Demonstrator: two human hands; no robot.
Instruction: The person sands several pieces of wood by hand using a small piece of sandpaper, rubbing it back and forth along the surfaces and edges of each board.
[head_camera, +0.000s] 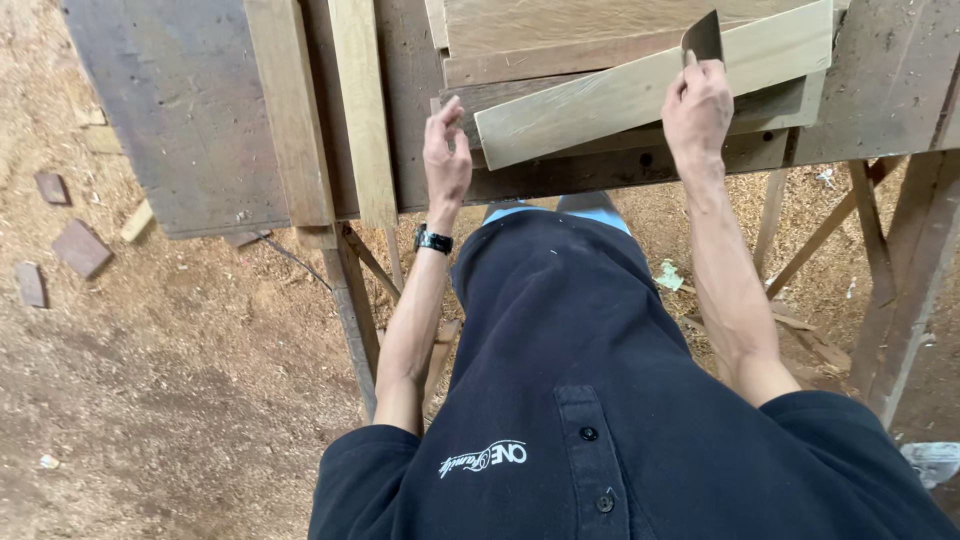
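Note:
My right hand (697, 108) grips a thin dark metal scraper blade (703, 38) and presses its edge onto a pale wooden board (600, 100) that lies slanted across the workbench. My left hand (446, 150) hovers at the board's near left end, fingers curled and apart, holding nothing. A black watch (433, 241) sits on my left wrist. Under the pale board lie darker boards (560, 55), stacked.
The worn wooden workbench (190, 120) carries two long upright planks (330, 100) at the left. Its legs and braces (900, 280) stand at the right. Sawdust covers the ground (180, 360), with small wood offcuts (80, 247) at the left.

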